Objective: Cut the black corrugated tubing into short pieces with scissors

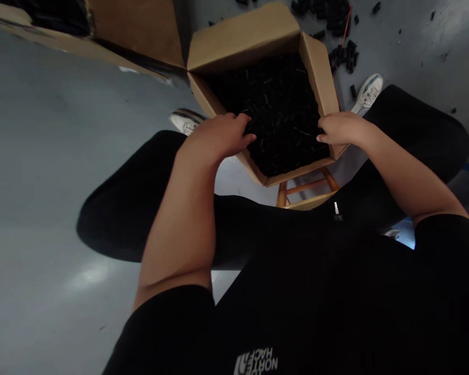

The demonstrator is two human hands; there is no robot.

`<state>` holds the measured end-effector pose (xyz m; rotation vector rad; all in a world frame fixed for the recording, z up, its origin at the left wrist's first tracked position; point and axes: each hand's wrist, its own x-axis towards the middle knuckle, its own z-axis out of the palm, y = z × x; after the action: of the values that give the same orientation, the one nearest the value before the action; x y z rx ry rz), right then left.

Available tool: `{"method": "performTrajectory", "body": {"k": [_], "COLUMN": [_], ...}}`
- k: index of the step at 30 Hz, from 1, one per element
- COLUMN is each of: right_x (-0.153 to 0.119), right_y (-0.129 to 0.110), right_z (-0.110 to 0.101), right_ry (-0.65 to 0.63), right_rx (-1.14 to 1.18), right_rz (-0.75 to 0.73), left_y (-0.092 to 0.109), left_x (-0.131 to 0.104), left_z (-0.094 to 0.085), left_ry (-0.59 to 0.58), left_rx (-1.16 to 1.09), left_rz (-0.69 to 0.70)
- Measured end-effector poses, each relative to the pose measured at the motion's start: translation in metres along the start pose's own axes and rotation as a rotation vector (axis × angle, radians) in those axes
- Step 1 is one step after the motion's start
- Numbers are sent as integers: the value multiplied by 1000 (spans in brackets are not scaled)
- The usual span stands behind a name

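An open cardboard box [242,39] stands in front of me, between my knees, filled with many small black cylindrical pieces [273,109]. Across its left wall reaches my left hand [229,134], thumb and fingers apart above the pieces, with nothing visible in it. My right hand [338,128] lies over the right wall. Its fingertips and thumb point inward with a gap between them, and I see nothing held there. The undersides of both hands are hidden.
A larger cardboard box [136,28] with black contents is at the upper left. Loose black pieces [342,15] lie scattered on the grey floor [42,156] beyond the box. A wooden stool [307,187] shows below the box. White shoes [371,91] flank it.
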<state>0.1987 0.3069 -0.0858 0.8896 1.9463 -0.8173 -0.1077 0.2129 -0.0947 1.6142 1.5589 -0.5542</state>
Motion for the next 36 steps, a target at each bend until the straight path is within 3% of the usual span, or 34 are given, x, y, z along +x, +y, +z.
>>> {"method": "performTrajectory", "body": {"k": [6,11,17,20,23,32,36], "right_x": [-1,24,68,81,90,137,145], "right_y": [-6,3,8,2,-3,-13,-19], "right_z": [-3,8,26,41,61,135,154], "right_ry": [-33,33,107,72,36,167,248], "right_rx": [-96,-125,-89,17,19,80,186], "right_rz": [-53,-69,-95,-5,88,382,413], "left_y": [6,17,4,-15,-34,-58,-64], "left_x": [-10,-16,-44,-66,-83,-96,-93], "left_z": [-18,-37,-71,-89,-100,-94,-90], "left_ry": [-75,-72,71,243,329,366,349], "left_rx": [25,18,-60,-119,-163,-194,-201], "left_rz": [-12,-35,-55,-80,-87,-77,-41]}}
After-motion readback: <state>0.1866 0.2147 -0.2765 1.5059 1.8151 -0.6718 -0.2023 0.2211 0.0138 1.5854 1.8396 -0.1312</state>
